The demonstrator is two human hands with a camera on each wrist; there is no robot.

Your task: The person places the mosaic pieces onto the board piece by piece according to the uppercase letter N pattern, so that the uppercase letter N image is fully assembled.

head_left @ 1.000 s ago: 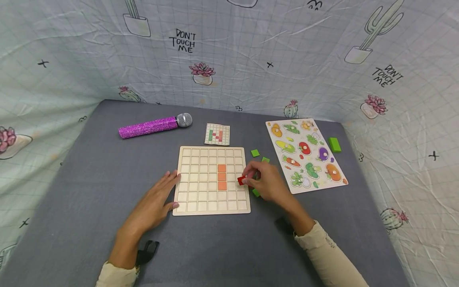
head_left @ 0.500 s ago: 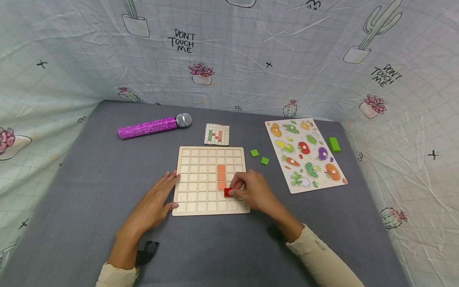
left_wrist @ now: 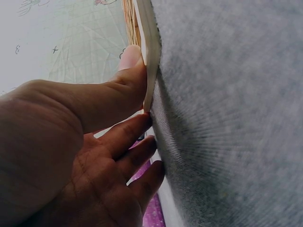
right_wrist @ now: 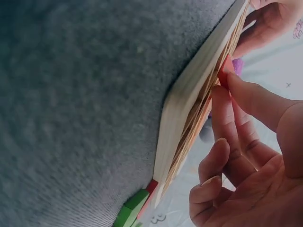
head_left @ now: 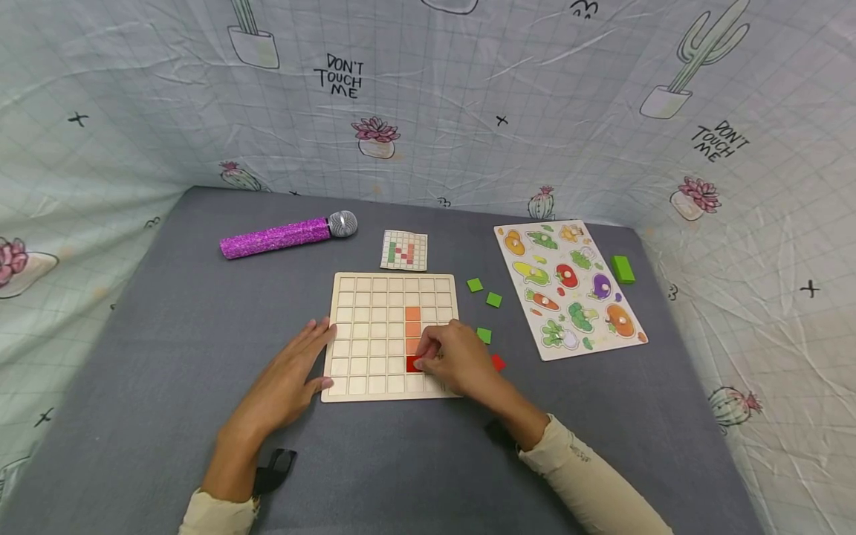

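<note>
A wooden grid board [head_left: 366, 386] lies on the grey table, with a column of orange square tiles [head_left: 412, 327] in its squares. Thumb and fingertips of my right hand [head_left: 463, 360] pinch a red tile [head_left: 411, 364] over the square just below that column. The right wrist view shows this red tile tilted, one edge down at the board's surface. My left hand [head_left: 284, 383] rests against the board's left edge, its fingers extended and its thumb on the rim, as the left wrist view also shows.
Green tiles [head_left: 493, 299] and another red tile [head_left: 498, 362] lie right of the board. A pattern card [head_left: 404, 250] and a glittery purple microphone [head_left: 281, 236] are behind it. Farther right are a vegetable puzzle board [head_left: 562, 297] and a green block [head_left: 623, 270].
My right hand has carried the red tile from the board's right edge leftward and nearer me, to below the orange column. My left hand has stayed put.
</note>
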